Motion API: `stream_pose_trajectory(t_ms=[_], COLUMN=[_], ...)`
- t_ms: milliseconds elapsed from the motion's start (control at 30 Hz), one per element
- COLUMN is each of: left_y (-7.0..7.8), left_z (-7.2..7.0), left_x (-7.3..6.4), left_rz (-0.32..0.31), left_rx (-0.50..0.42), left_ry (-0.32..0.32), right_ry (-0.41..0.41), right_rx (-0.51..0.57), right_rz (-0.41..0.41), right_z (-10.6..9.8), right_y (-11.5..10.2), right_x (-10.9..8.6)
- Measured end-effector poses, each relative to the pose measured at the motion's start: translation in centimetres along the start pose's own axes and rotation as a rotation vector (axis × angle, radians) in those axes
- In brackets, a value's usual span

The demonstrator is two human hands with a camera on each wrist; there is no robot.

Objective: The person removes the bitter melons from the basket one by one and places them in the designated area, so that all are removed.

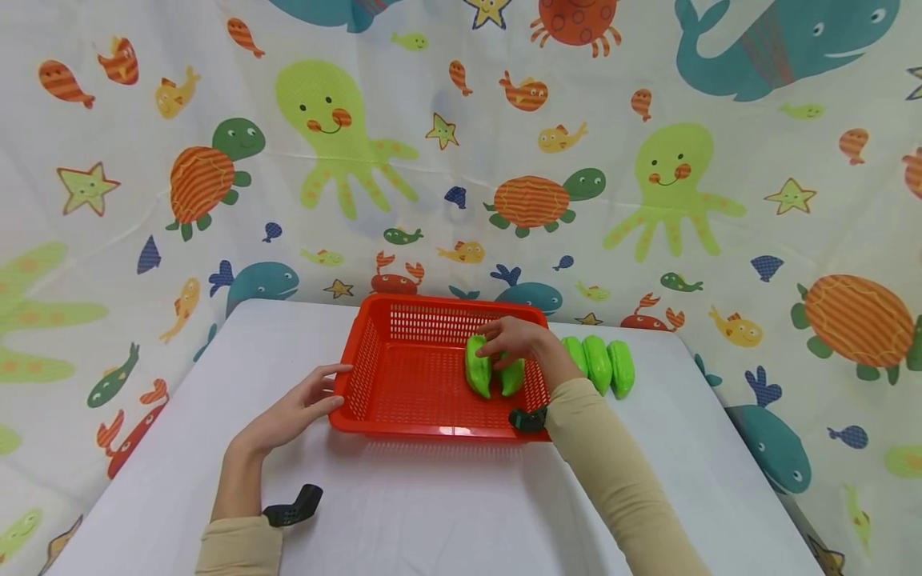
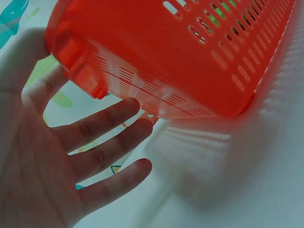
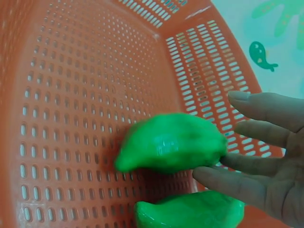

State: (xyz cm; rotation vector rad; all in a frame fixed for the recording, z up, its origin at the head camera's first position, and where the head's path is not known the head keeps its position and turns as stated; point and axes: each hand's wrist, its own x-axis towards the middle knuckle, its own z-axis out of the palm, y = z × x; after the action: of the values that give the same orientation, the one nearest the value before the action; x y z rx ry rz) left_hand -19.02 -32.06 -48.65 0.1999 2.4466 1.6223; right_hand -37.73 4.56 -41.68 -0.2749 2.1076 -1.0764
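A red slotted plastic basket (image 1: 418, 384) stands on the white table. My left hand (image 1: 298, 404) is at its left end, thumb and index finger touching the rim, the other fingers (image 2: 109, 156) extended and apart from the wall. Inside the basket's right part lie two green, long, pointed vegetable-shaped pieces (image 1: 477, 368), side by side. My right hand (image 1: 515, 340) is above them, fingers spread and nearly straight. In the right wrist view its fingertips reach the blunt end of the upper green piece (image 3: 171, 142); contact is hard to tell. Below it lies the other green piece (image 3: 190, 211).
Several more green pieces (image 1: 598, 364) stand in a row on the table (image 1: 691, 448) right of the basket, partly hidden by my right arm. A white cloth (image 1: 432, 96) printed with sea animals hangs behind the table and along its sides.
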Motion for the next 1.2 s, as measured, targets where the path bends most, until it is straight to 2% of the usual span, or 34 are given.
stream_pose_trajectory(t_ms=[233,500,733,1033,1200], left_y=[0.0,-0.1,0.0,-0.3,-0.3], left_z=[-0.1,-0.1,-0.2,-0.5,-0.6], left_x=[0.0,0.1,0.1,0.0,-0.1], left_rz=[-0.001,-0.005,0.001,-0.001,0.001], left_rx=[-0.003,-0.015,-0.012,-0.010,-0.011], left_ry=[-0.005,-0.016,-0.017,-0.027,-0.026], right_ry=[0.002,-0.044,-0.047,-0.064,-0.066], right_rx=[-0.010,0.020,-0.031,-0.126,-0.099], right_rz=[0.002,0.038,0.052,0.019,0.029], right_z=[0.1,0.7,1.3,2.5,3.1], right_y=[0.1,0.1,-0.5,-1.1,-1.5], right_x=[0.1,0.4,0.7,1.8,2.4])
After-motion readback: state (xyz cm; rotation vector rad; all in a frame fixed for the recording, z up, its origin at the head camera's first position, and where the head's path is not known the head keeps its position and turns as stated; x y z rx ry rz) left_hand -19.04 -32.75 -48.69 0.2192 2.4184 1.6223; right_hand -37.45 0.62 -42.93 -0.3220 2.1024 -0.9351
